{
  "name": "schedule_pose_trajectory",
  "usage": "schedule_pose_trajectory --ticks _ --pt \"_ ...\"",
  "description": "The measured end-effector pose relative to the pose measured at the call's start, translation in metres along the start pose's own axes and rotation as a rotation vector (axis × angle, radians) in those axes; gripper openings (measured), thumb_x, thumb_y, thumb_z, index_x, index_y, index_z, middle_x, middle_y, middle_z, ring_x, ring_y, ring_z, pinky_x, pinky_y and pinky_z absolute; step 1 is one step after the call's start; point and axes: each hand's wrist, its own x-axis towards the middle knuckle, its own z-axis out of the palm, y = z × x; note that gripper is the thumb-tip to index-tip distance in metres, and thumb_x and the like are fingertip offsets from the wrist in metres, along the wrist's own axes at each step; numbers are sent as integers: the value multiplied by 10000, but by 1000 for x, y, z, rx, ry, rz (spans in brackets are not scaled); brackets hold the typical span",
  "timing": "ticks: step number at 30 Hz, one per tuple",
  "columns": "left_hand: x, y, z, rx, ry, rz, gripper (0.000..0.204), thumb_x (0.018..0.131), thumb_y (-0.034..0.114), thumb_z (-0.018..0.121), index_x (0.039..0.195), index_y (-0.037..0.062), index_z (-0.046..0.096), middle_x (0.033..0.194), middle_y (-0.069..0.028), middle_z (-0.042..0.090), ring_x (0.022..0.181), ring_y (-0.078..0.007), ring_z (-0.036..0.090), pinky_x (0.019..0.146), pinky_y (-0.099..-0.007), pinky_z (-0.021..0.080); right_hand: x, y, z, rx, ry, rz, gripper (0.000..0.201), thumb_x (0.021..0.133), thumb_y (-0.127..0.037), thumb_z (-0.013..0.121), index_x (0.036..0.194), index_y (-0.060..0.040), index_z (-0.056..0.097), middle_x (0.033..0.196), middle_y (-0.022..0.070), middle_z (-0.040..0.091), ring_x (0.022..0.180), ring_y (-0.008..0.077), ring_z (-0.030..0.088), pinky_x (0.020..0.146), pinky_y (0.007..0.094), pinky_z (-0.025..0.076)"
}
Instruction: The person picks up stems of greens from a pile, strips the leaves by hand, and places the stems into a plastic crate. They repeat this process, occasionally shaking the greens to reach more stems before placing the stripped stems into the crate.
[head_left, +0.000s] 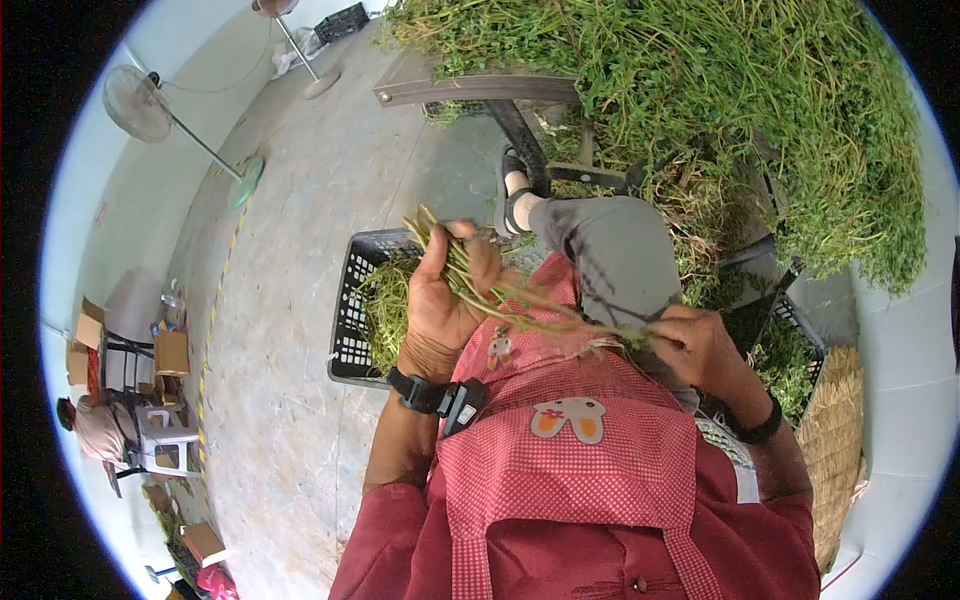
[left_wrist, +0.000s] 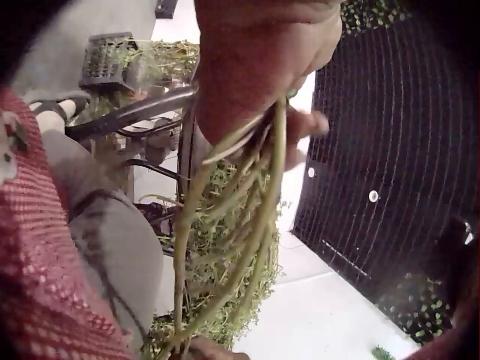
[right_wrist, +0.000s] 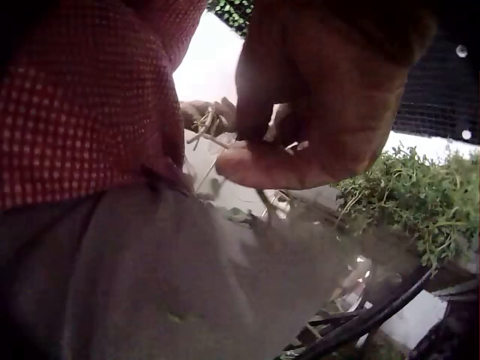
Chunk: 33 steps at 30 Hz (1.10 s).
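Note:
A small bunch of long green-yellow plant stems stretches between the hands, in front of a red checked apron. My left hand grips it near one end, the thumb across the stems. In the left wrist view the stems run down from the palm, spread a little apart. My right hand pinches the other end over the lap. Seen from the right wrist, the curled right hand has thumb and finger together near thin stem ends; its grip is partly hidden.
A black crate of stems stands on the floor at left. A big heap of leafy greens covers the table ahead and right. Another dark crate and a straw mat are at right. A standing fan is far left.

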Motion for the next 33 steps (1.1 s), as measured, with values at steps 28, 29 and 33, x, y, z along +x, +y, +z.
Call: schedule_pose_trajectory --ticks 28,29,33 --pt "6 -44 31 86 252 -361 613 912 570 278 1106 40 518 685 -37 486 541 -140 429 504 -271 363 98 -55 14 -126 237 58 301 747 -243 640 994 -74 608 838 100 602 707 266 600 623 373 479" --pt "6 -46 36 130 338 -342 594 912 565 294 1115 50 508 707 -41 512 554 -141 454 518 -278 385 98 -55 18 -205 308 6 303 745 -250 635 990 -74 608 865 102 603 720 296 597 636 395 481" --pt "7 -50 74 286 542 -317 576 915 559 287 1135 67 490 790 -36 548 645 -159 540 608 -306 472 94 -72 14 -244 176 69 287 761 -242 609 996 -78 608 890 105 599 747 298 606 654 401 484"
